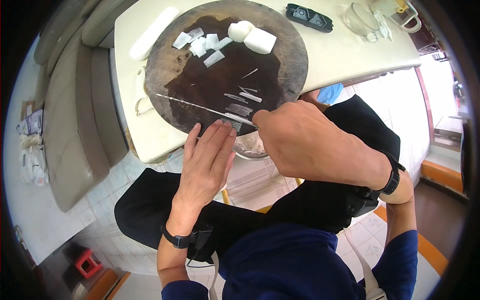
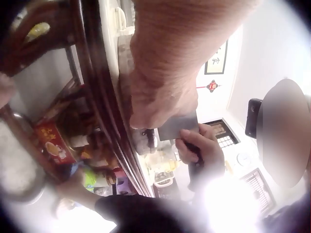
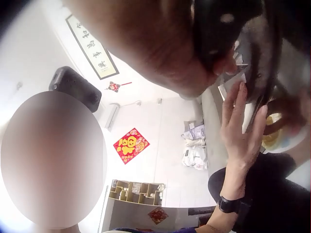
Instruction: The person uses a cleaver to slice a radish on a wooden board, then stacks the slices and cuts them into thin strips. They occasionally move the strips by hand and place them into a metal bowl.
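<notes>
My right hand grips a cleaver at the near right of a round wooden chopping board. From above, the cleaver's blade appears nearly edge-on, as a thin line slanting across the board. My left hand rests its fingertips on thin white slices at the board's near edge, close beside the blade. Narrow white strips lie just beyond the blade. Farther back are several flat white slices and peeled white chunks, which look like radish. The cleaver's handle is mostly hidden inside my right hand.
A metal bowl of white shreds sits below the board's near edge. On the cream table are a long white radish, a peeler, a black case and a glass cup. A sofa stands left.
</notes>
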`<state>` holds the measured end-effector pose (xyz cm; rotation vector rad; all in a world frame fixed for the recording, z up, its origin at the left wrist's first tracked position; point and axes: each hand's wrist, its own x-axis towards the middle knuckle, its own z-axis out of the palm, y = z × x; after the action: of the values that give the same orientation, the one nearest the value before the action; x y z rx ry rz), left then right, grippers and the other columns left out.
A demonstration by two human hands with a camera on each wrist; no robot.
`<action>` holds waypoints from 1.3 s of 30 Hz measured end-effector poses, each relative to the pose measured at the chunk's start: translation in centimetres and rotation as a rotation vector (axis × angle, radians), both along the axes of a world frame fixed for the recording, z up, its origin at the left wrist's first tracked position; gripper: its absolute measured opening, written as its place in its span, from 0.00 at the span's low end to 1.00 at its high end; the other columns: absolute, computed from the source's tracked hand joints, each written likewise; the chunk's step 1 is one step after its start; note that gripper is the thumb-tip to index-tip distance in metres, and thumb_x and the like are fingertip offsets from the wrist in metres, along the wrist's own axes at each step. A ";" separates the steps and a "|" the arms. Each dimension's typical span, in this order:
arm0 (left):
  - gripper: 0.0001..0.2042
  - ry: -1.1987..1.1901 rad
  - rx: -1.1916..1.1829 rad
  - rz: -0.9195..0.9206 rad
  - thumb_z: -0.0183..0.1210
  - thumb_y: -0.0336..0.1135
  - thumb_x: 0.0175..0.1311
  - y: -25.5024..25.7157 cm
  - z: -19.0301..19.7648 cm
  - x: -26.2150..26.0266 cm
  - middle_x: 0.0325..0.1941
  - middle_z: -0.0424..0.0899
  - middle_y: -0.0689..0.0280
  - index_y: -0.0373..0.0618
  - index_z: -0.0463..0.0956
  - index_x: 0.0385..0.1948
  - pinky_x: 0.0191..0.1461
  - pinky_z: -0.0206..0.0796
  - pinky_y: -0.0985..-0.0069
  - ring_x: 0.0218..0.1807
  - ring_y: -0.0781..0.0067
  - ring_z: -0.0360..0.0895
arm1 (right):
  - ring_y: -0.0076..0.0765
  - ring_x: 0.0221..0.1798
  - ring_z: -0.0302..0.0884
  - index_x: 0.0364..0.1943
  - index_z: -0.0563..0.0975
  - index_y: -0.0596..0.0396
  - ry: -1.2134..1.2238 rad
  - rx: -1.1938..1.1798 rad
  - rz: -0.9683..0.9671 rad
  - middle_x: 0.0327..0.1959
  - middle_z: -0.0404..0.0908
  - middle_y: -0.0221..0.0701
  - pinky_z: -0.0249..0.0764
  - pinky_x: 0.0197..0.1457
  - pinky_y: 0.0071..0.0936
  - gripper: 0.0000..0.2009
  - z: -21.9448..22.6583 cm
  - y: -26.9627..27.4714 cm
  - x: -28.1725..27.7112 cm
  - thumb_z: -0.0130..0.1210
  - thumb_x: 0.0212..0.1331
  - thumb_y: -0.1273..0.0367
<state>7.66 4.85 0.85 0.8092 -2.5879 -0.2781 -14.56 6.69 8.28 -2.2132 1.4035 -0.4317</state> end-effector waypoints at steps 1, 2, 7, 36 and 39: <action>0.23 -0.003 0.006 0.003 0.65 0.25 0.52 0.0 0.1 0.0 0.58 0.77 0.59 0.37 0.76 0.53 0.71 0.54 0.53 0.64 0.60 0.71 | 0.57 0.25 0.78 0.18 0.75 0.66 0.000 0.001 0.001 0.18 0.76 0.52 0.75 0.29 0.43 0.04 0.2 0.0 -0.1 0.57 0.38 0.77; 0.23 -0.007 0.011 0.005 0.65 0.25 0.52 0.0 0.1 -0.1 0.58 0.77 0.59 0.38 0.76 0.54 0.71 0.55 0.53 0.64 0.60 0.71 | 0.58 0.25 0.78 0.18 0.75 0.66 0.008 -0.001 0.014 0.18 0.76 0.52 0.75 0.28 0.42 0.04 0.3 0.1 -0.2 0.57 0.38 0.77; 0.22 0.007 -0.004 0.012 0.65 0.25 0.53 -0.1 0.0 -0.3 0.57 0.78 0.60 0.37 0.77 0.53 0.71 0.55 0.54 0.63 0.60 0.71 | 0.57 0.24 0.79 0.19 0.75 0.65 0.018 0.008 0.020 0.18 0.76 0.51 0.75 0.28 0.42 0.03 0.2 0.4 -0.1 0.57 0.38 0.78; 0.18 0.029 0.001 0.003 0.65 0.24 0.54 0.0 0.1 -0.3 0.53 0.77 0.57 0.35 0.78 0.49 0.67 0.58 0.54 0.60 0.58 0.72 | 0.55 0.22 0.78 0.26 0.72 0.66 -0.015 -0.045 0.081 0.16 0.75 0.46 0.74 0.25 0.42 0.06 -0.3 0.3 0.9 0.55 0.43 0.78; 0.18 0.005 0.019 0.000 0.65 0.24 0.53 0.2 0.0 -0.3 0.53 0.77 0.57 0.35 0.79 0.49 0.66 0.58 0.54 0.59 0.58 0.72 | 0.55 0.23 0.78 0.25 0.72 0.66 0.009 -0.077 0.083 0.17 0.76 0.47 0.74 0.27 0.42 0.06 -0.4 -0.2 1.5 0.56 0.41 0.78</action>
<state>7.39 5.00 0.89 0.8141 -2.5844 -0.3048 -13.09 6.52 7.85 -2.3278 1.3144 -0.4547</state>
